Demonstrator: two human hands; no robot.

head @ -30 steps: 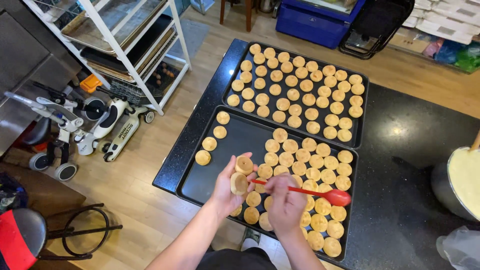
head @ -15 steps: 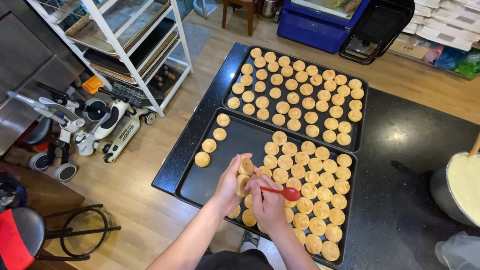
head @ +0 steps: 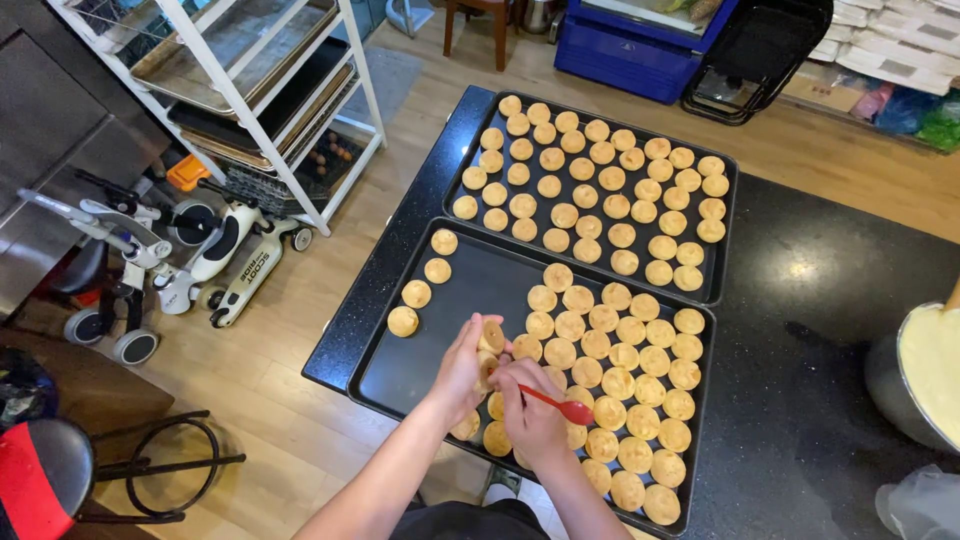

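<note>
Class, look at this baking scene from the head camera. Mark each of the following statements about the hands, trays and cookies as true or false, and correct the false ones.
1. The right hand holds a red spatula. True.
2. The left hand rests flat on the bare counter. False: it holds a round cookie above the near tray.
3. The far tray is filled with rows of cookies. True.
4. The near tray is fully covered. False: its left part holds only four cookies.
5. A bowl of pale cream sits at the right edge. True.
</note>
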